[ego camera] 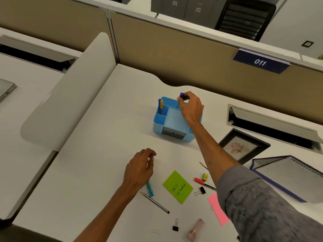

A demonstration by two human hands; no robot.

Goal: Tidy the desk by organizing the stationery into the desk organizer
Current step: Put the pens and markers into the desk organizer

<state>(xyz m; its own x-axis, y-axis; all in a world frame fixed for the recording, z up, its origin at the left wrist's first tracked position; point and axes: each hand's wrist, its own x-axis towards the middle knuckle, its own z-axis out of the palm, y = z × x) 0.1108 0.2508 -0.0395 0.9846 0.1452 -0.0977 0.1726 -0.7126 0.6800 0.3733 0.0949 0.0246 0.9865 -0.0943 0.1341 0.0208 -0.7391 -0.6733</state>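
Observation:
A light blue desk organizer point(161, 120) stands mid-desk, with a blue pen point(159, 105) and a yellow pen point(161, 106) upright in its back-left slot. My right hand point(190, 106) pinches a blue pen point(181, 95) over the organizer's back-right compartment. Nearer to me, my left hand point(139, 167) hovers with loosely curled fingers and holds nothing. Just below it lie a teal pen point(150, 188) and a pencil point(154, 202). A green sticky note point(178, 187), an orange marker point(200, 180), a yellow highlighter cap point(205, 176) and a second pencil point(203, 165) lie beside my right arm.
Two black binder clips point(202, 190) point(175, 227), a pink note point(217, 209), a pinkish eraser point(195, 228) and a paper clip point(155, 231) lie near the front edge. A framed picture point(243, 145) and a spiral notebook point(286, 173) lie at right. A white divider point(70, 95) bounds the left.

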